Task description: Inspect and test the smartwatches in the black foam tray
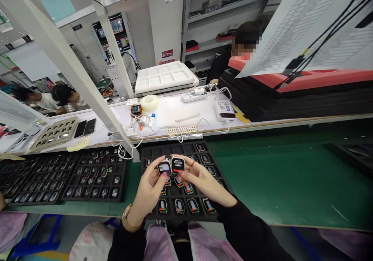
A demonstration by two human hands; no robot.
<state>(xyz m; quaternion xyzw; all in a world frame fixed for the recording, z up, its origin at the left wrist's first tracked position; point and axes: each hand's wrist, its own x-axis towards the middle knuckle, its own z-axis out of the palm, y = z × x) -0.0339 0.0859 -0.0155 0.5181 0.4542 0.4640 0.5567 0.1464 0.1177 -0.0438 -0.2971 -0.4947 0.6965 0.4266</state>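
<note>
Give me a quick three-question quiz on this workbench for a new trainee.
1. True or false: the left hand holds a small square device with a lit screen.
2. What does the right hand hold? A: a tape roll. B: a second device. C: a phone.
3. Fill in: the black tray under both hands lies on a ____ surface.
Key: 1 true; 2 B; 3 green.

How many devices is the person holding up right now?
2. One device in the left hand, a second device in the right hand, side by side over the black tray. More lie in the tray's slots.
</note>
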